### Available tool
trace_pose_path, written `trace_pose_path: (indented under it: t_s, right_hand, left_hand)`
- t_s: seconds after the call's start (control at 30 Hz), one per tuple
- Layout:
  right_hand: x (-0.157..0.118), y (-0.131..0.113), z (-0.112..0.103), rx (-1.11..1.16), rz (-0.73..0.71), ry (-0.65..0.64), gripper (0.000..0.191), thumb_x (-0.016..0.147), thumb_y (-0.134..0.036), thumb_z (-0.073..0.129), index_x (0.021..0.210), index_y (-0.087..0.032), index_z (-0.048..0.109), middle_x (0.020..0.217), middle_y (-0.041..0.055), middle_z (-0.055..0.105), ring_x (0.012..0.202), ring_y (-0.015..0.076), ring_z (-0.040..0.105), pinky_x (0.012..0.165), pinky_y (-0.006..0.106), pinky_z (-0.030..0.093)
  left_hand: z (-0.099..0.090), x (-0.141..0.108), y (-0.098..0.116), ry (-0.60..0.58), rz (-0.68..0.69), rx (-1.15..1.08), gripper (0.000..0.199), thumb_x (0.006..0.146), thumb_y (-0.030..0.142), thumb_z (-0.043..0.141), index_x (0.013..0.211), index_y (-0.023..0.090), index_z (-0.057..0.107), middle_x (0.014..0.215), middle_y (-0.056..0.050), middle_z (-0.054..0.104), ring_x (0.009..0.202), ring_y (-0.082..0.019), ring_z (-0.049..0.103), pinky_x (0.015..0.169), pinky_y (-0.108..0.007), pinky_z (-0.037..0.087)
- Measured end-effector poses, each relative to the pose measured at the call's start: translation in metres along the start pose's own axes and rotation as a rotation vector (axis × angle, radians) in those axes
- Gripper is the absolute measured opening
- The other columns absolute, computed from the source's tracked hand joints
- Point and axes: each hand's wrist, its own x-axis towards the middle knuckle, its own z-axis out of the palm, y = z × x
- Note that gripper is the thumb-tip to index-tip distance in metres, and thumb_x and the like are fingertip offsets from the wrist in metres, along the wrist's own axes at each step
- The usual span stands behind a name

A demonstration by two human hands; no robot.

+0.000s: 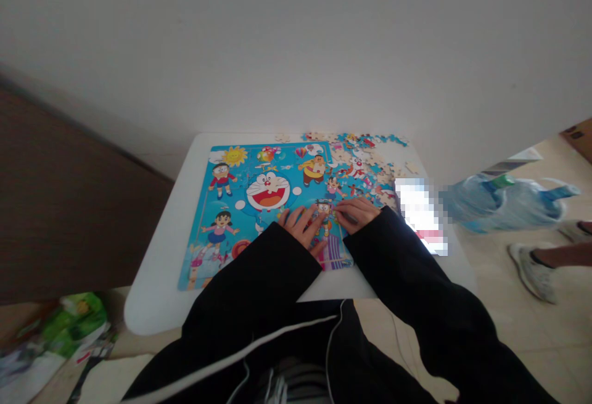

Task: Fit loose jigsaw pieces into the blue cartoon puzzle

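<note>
A blue cartoon jigsaw puzzle (235,206) lies flat on the white table (155,256). My left hand (303,224) rests on the puzzle's right half, its fingers spread over the picture. Close to the puzzle's right edge, my right hand (356,213) has its thumb and fingers pinched together, and what sits between them is too small to make out. Loose puzzle pieces (370,160) are heaped just beyond my right hand, some picture side up and others showing the pale back.
A phone with a bright, pixelated screen (419,213) lies at the table's right side. On the floor to the right are big clear water bottles (509,203) and a person's shoe (531,271). A green bag (76,324) is at lower left, below a dark brown panel (69,200).
</note>
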Motion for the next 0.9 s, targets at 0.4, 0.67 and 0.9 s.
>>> trace_pose_path:
  t_s: [0.4,0.67,0.9]
  right_hand:
    - [0.002,-0.007,-0.009,-0.010,0.002,0.014,0.013,0.080,-0.019,0.056,0.078,-0.021,0.069,0.083,0.0041,0.070,0.074,0.0142,0.064,0.073,0.028,0.054]
    - [0.036,0.052,-0.084,-0.242,0.210,0.021,0.013,0.078,-0.029,0.058,0.079,-0.022,0.070,0.075,0.0031,0.069,0.069,0.0169,0.065,0.067,0.030,0.053]
    - [0.059,0.130,-0.065,-0.375,0.416,-0.326,0.025,0.056,-0.036,0.077,0.079,-0.026,0.071,0.064,0.0019,0.067,0.062,0.0204,0.064,0.058,0.032,0.051]
  left_hand:
    - [-0.004,0.001,0.001,-0.018,-0.003,-0.014,0.050,0.084,0.046,0.048,0.128,0.024,0.047,0.131,-0.007,0.050,0.114,-0.029,0.047,0.097,-0.046,0.031]
    - [-0.004,0.002,0.000,0.000,-0.012,-0.031,0.047,0.082,0.043,0.051,0.125,0.024,0.051,0.129,-0.007,0.051,0.113,-0.029,0.048,0.096,-0.047,0.033]
    - [-0.007,0.004,0.001,-0.030,-0.027,-0.036,0.046,0.082,0.042,0.052,0.124,0.025,0.051,0.129,-0.006,0.051,0.112,-0.029,0.048,0.095,-0.048,0.032]
